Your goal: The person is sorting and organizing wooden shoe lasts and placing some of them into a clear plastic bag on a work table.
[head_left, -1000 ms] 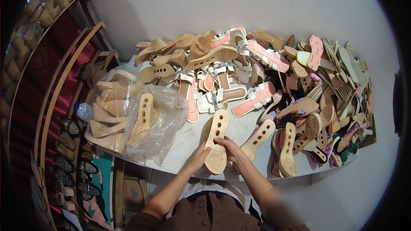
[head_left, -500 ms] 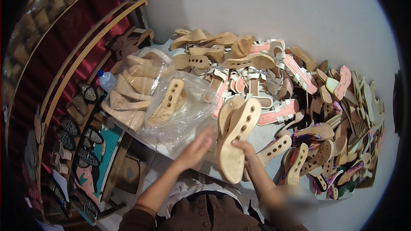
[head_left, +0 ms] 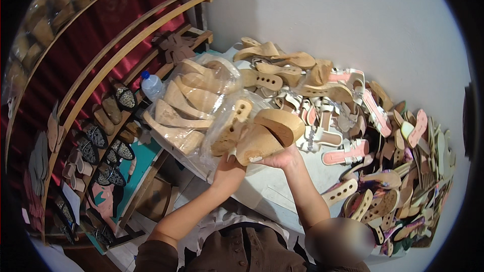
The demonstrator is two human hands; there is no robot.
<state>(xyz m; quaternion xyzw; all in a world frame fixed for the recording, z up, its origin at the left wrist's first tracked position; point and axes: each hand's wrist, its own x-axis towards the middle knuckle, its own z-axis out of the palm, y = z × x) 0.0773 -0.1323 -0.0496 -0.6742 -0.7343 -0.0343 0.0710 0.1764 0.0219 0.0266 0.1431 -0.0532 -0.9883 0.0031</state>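
White tabletop (head_left: 302, 180), apparently two wooden soles (head_left: 258, 143) between both hands (head_left: 230, 174) (head_left: 282, 158).

Pale wall (head_left: 322, 15), red curtain (head_left: 108, 20), wooden rack (head_left: 195, 1), tiled floor (head_left: 190, 191)

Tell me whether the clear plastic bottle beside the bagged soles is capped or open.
Capped: a blue cap sits atop the clear plastic bottle.

Left hand (head_left: 229, 174) gripping, right hand (head_left: 282, 158) palm-up
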